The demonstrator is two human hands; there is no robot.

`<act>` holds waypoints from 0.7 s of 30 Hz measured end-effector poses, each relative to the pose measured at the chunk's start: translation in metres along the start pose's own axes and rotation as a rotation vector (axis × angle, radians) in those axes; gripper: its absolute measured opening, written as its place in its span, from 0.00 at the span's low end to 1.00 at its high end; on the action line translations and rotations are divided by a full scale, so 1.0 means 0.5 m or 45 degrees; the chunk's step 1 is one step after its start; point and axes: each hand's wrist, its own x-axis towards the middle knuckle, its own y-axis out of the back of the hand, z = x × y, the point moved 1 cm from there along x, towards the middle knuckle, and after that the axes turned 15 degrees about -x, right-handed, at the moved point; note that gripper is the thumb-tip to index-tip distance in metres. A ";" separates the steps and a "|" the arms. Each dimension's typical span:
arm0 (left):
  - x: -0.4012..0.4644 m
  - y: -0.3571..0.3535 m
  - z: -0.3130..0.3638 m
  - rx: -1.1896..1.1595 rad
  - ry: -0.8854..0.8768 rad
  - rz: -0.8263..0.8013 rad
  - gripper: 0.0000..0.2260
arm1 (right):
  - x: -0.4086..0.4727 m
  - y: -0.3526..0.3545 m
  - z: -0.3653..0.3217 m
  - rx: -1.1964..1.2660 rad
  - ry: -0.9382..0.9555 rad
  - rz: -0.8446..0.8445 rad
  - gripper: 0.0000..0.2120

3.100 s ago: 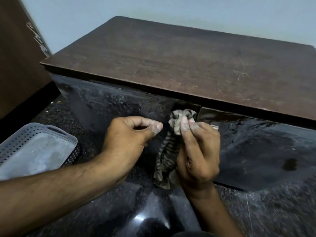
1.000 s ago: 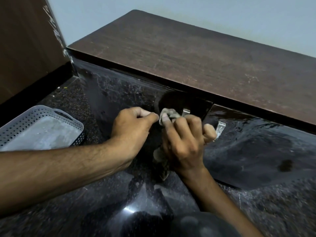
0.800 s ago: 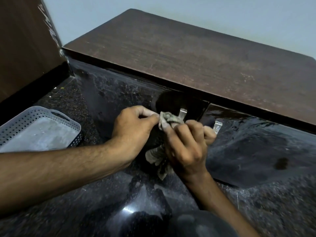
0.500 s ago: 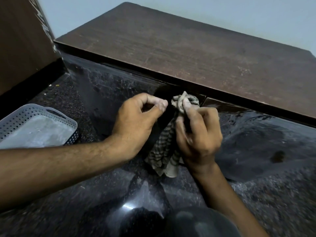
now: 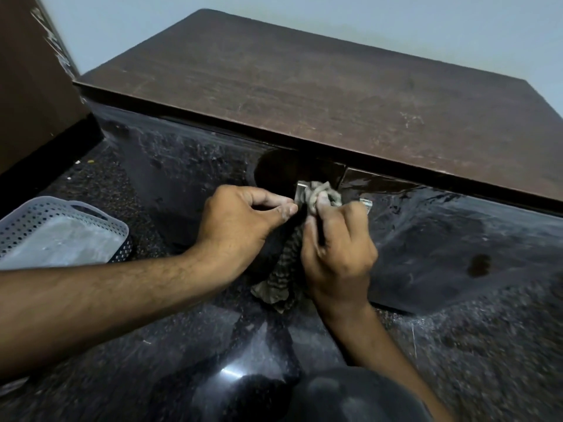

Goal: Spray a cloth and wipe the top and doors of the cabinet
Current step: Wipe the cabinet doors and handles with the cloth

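The cabinet has a scratched brown wooden top and two glossy black doors, left and right. Each door carries a small metal handle beside the middle seam: the left handle and the right handle. My right hand grips a striped grey cloth. The cloth's bunched top is pressed against the left handle and its tail hangs down the door. My left hand is pinched at the lower end of the left handle, just left of the cloth. No spray bottle shows.
A white perforated plastic basket sits on the dark speckled floor at the left. A brown wooden panel stands against the cabinet's left side. A pale wall runs behind the cabinet.
My right hand rubs the bunched cloth up and down around the left handle; both handles show again beside it. My left hand keeps its pinch. The view has shifted slightly.
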 end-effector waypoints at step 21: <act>0.001 -0.001 0.013 0.053 -0.096 0.001 0.02 | -0.025 -0.032 -0.001 0.157 -0.160 0.109 0.03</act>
